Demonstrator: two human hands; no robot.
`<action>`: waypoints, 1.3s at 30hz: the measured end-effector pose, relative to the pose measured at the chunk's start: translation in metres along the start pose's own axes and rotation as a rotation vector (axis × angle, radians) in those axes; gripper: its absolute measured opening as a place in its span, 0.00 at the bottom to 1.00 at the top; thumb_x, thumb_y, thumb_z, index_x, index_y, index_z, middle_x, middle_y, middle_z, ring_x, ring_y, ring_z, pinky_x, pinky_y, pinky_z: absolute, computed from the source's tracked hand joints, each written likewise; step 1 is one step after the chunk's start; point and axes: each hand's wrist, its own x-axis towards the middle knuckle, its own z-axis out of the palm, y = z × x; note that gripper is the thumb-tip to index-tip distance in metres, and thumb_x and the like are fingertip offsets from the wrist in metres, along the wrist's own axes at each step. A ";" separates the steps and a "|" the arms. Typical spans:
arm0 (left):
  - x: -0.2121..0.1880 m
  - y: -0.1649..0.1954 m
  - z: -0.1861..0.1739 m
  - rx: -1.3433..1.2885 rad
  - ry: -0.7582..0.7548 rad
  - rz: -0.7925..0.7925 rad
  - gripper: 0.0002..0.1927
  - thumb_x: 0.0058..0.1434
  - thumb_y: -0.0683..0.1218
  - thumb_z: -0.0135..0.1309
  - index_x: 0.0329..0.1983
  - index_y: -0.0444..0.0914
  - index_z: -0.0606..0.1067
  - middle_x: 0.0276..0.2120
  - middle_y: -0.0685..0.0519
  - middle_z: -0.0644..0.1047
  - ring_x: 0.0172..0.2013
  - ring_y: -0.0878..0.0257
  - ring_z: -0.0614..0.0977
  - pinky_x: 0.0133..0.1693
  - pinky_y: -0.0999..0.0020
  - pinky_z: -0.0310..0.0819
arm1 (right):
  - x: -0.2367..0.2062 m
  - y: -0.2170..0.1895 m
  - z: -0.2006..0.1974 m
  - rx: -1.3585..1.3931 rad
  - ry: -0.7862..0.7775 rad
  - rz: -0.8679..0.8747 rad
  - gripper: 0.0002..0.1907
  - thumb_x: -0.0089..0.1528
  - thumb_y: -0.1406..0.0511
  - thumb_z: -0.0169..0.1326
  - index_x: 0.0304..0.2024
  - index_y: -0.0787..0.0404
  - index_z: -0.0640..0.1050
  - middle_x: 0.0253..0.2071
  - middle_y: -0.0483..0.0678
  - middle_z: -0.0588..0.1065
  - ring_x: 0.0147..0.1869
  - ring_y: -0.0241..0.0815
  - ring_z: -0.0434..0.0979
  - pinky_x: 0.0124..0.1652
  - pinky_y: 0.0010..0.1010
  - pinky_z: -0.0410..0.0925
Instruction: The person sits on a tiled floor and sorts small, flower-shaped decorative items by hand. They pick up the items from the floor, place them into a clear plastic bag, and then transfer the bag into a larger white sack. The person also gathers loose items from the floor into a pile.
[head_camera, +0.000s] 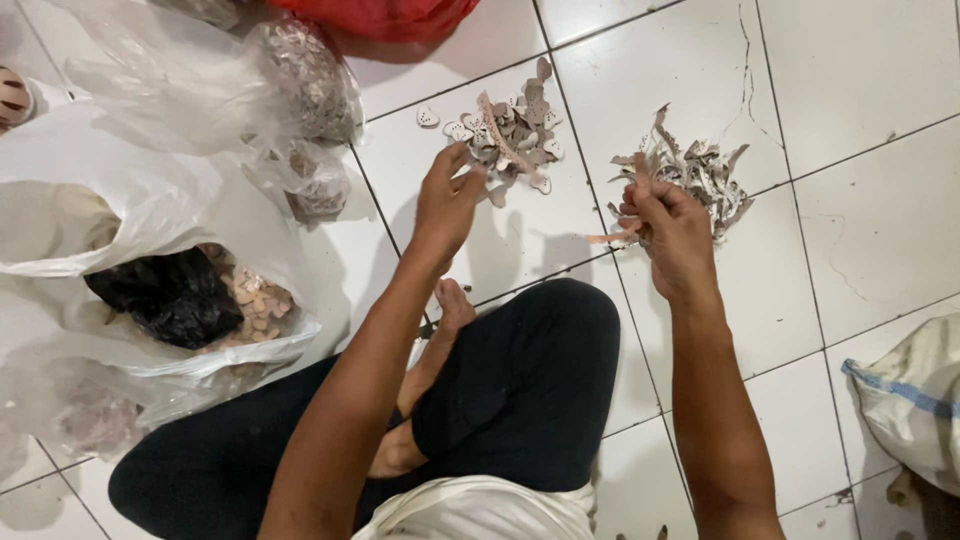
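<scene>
Head view: on the white tiled floor (880, 230), the left hand (447, 205) pinches a heart-shaped cutout over the pile of pale cutouts (515, 130); the right hand (672, 235) grips a thin pinkish scrap strip (612, 238) beside the jagged scrap heap (700, 170).

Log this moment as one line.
left hand: pinching strip end at heart-piece pile | right hand: holding strip by scrap pile | seated on tile floor

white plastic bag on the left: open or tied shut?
Open. The white plastic bag gapes at its mouth, showing a black bag and small pale pieces inside.
</scene>
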 end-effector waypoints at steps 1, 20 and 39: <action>-0.013 -0.008 -0.014 0.077 0.007 0.043 0.28 0.67 0.49 0.52 0.68 0.33 0.65 0.64 0.42 0.71 0.58 0.54 0.79 0.55 0.62 0.74 | 0.005 0.002 0.004 0.017 -0.021 0.020 0.11 0.72 0.67 0.53 0.49 0.72 0.77 0.40 0.54 0.76 0.41 0.40 0.79 0.44 0.33 0.76; -0.297 -0.014 -0.250 0.150 0.783 0.092 0.10 0.73 0.37 0.49 0.53 0.29 0.75 0.57 0.43 0.77 0.48 0.60 0.83 0.48 0.72 0.78 | 0.062 0.003 0.137 -1.070 -0.317 -0.342 0.23 0.64 0.53 0.61 0.47 0.66 0.81 0.38 0.56 0.81 0.40 0.50 0.81 0.41 0.39 0.72; -0.250 -0.099 -0.330 0.370 0.753 -0.034 0.20 0.72 0.38 0.54 0.64 0.28 0.64 0.64 0.38 0.68 0.59 0.52 0.74 0.58 0.64 0.69 | 0.038 -0.008 0.022 -0.706 0.015 -0.344 0.10 0.65 0.63 0.59 0.44 0.63 0.83 0.29 0.46 0.81 0.30 0.34 0.78 0.29 0.29 0.68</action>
